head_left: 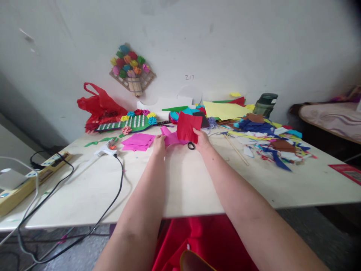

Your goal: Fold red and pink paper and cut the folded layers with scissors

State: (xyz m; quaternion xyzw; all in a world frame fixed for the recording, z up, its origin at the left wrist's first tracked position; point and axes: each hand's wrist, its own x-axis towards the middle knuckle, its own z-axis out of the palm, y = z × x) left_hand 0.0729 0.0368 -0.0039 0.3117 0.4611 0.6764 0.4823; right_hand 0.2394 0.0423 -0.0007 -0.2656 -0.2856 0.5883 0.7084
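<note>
My right hand (pixel 202 140) is closed on a square red sheet of crepe paper (pixel 188 126), held upright above the table. My left hand (pixel 159 143) has its fingers pinched at the edge of some pink paper (pixel 171 137); how much of it is gripped is hard to tell. Beside that hand, on the left, lies a stack of pink sheets (pixel 138 141). A small black ring-shaped thing (pixel 191 145) shows just below the red sheet, close to my right fingers.
A white glue gun (pixel 107 149) with a black cable lies left, near a power strip (pixel 47 167). Behind are a red bag (pixel 98 103) and a green flower-decked craft piece (pixel 132 125). Rightward are a stick (pixel 236 149), paper scraps (pixel 259 130) and a dark green bottle (pixel 265 105).
</note>
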